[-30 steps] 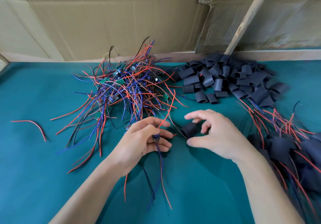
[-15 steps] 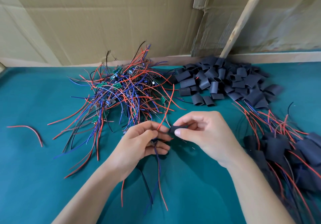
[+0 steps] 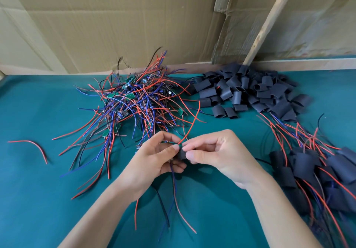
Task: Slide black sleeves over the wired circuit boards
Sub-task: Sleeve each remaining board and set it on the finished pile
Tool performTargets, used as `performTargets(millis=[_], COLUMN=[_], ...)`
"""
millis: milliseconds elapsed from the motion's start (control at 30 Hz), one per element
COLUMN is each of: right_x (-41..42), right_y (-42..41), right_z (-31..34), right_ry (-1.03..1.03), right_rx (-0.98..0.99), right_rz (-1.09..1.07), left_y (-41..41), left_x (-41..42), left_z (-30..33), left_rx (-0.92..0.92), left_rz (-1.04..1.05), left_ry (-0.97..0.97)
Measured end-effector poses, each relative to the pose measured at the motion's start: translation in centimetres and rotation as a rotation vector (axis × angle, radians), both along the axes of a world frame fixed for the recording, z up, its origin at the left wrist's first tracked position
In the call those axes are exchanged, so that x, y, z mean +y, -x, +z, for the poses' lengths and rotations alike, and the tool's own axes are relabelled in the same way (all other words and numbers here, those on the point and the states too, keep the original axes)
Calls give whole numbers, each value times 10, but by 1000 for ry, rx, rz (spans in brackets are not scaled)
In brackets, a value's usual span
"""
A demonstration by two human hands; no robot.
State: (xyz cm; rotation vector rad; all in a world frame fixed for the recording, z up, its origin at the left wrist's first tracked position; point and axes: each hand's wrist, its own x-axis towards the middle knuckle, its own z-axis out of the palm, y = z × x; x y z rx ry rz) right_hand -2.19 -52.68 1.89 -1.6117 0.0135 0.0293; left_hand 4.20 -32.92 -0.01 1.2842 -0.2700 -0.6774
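My left hand (image 3: pixel 154 159) pinches a small wired circuit board; its red, blue and black wires (image 3: pixel 177 199) hang toward me. The board itself is hidden by my fingers. My right hand (image 3: pixel 217 155) pinches a black sleeve (image 3: pixel 181 154) between thumb and forefinger, right against the left fingertips. A red wire (image 3: pixel 192 124) rises from between the hands. A tangled pile of wired green boards (image 3: pixel 134 103) lies behind the left hand. Loose black sleeves (image 3: pixel 250 91) are heaped behind the right hand.
Boards with sleeves over them (image 3: pixel 317 174) are piled at the right, wires trailing. A single red wire (image 3: pixel 36 147) lies alone at far left on the teal table cover (image 3: pixel 38 190). Cardboard sheets (image 3: pixel 115 20) and a leaning wooden stick (image 3: pixel 267 22) stand along the back edge.
My right hand picked the black sleeve off the cloth and carried it left to the left fingertips. The two hands have come together; the left hand kept hold of its board.
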Motion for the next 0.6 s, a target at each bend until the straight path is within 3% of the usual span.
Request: performTargets(millis=[133, 367, 467, 600], right_x=[-11, -52, -54, -46], right_y=[1, 5, 5, 1], right_z=[6, 3, 3, 4], right_ry=[-107, -312, -326, -281], right_rx=[-34, -142, -162, -186], right_rz=[-117, -795, -850, -767], left_y=[1, 1, 1, 2], left_x=[1, 3, 2, 0], left_z=[1, 1, 1, 2], left_rx=[-20, -29, -35, -42], left_rz=[-25, -42, -45, -52], left_ry=[-16, -11, -12, -7])
